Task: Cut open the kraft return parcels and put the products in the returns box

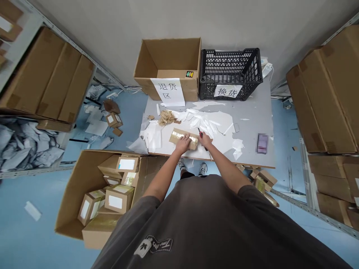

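A small cardboard box (pixel 177 135) wrapped in clear tape lies near the front edge of the table. My left hand (pixel 183 143) rests over its top and grips it, fingers spread across the tape. In my right hand (pixel 206 141), fingers closed, is a red and black box cutter (pixel 200 132), held beside the right end of the box. The cutter's blade is too small to make out. Behind the box lie torn white paper scraps (pixel 200 121) and a crumpled ball of brown tape (pixel 166 117).
At the table's back stand an open carton (pixel 140 71) with a paper sign and a black plastic crate (pixel 203 87). A large carton (pixel 70 194) of small boxes is at left. A purple item (pixel 262 143) lies right. Shelves with cartons (pixel 331 93) flank both sides.
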Motion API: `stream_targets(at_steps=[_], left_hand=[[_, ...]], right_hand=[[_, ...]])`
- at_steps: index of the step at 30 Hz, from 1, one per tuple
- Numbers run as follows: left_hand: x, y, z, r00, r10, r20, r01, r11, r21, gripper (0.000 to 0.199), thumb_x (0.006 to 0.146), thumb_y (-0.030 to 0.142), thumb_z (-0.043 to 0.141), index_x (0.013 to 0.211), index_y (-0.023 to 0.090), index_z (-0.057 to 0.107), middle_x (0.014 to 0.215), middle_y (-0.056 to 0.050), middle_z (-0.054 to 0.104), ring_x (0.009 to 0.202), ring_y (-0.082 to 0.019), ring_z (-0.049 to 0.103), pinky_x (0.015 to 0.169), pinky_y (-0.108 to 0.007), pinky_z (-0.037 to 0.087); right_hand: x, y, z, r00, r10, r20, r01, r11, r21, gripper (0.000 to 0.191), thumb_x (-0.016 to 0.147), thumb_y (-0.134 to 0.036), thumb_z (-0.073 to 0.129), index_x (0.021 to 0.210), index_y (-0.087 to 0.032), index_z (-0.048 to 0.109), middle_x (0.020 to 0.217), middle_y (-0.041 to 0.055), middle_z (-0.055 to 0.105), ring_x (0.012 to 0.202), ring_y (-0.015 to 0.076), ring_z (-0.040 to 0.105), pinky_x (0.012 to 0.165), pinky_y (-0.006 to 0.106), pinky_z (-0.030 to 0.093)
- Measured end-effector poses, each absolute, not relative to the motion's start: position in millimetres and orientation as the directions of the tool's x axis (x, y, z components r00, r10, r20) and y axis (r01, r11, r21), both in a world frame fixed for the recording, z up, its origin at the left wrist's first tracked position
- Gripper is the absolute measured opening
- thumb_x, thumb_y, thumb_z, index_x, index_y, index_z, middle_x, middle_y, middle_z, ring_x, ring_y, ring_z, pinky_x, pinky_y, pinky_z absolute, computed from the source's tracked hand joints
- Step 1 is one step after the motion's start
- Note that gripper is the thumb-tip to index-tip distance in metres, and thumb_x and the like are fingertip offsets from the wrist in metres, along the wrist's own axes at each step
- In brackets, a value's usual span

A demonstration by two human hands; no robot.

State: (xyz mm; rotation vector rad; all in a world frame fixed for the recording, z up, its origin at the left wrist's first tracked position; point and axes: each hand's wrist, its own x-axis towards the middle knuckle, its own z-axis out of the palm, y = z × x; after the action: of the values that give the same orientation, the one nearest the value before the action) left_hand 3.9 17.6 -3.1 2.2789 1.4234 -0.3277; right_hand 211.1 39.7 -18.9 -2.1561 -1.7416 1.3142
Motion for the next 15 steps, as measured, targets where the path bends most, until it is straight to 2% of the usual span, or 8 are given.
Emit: stream_targets(at_steps=[3, 5, 9, 15], left_hand=[[4, 19, -5, 0.421, 0.804, -0.419, 0.903, -0.330, 0.273, 0.068, 0.076, 0.027, 0.096, 0.137, 0.025, 0.066, 0.180, -0.014, 0.037, 0.168, -0.038, 0.034, 0.132, -0.054, 0.036], [6, 21, -5, 0.407, 0.812, -0.418, 0.909, -0.311, 0.278, 0.069, 0.073, 0.026, 0.099, 0.134, 0.025, 0.067, 0.178, -0.015, 0.041, 0.166, -0.038, 0.037, 0.131, -0.053, 0.039], [9, 25, -6, 0.405, 0.798, -0.446, 0.911, -0.313, 0.268, 0.069, 0.070, 0.028, 0.101, 0.130, 0.023, 0.067, 0.177, -0.018, 0.041, 0.164, -0.040, 0.040, 0.128, -0.053, 0.043], [9, 25, -6, 0.393, 0.797, -0.458, 0.916, -0.298, 0.267, 0.078, 0.071, 0.028, 0.100, 0.139, 0.022, 0.064, 0.179, -0.019, 0.037, 0.166, -0.040, 0.036, 0.131, -0.052, 0.041]], right_hand=[[231, 16, -18, -0.189, 0.748, -0.637, 0.635, -0.402, -0.660, 0.036, 0.119, -0.051, 0.034, 0.114, -0.023, 0.055, 0.084, 0.0029, 0.076, 0.062, 0.0179, 0.073, 0.067, 0.025, 0.053], [240, 1, -18, -0.297, 0.669, -0.682, 0.586, -0.436, -0.683, 0.036, 0.119, -0.051, 0.034, 0.109, -0.023, 0.054, 0.074, -0.0012, 0.071, 0.051, 0.0157, 0.066, 0.059, 0.024, 0.051], [246, -7, -18, -0.340, 0.619, -0.708, 0.587, -0.448, -0.674, 0.035, 0.117, -0.051, 0.042, 0.103, -0.023, 0.057, 0.068, -0.0039, 0.065, 0.047, 0.0150, 0.060, 0.057, 0.024, 0.051], [253, 13, -13, -0.373, 0.531, -0.761, 0.647, -0.439, -0.624, 0.042, 0.114, -0.059, 0.051, 0.095, -0.022, 0.059, 0.062, -0.0047, 0.061, 0.046, 0.0133, 0.054, 0.056, 0.023, 0.049]])
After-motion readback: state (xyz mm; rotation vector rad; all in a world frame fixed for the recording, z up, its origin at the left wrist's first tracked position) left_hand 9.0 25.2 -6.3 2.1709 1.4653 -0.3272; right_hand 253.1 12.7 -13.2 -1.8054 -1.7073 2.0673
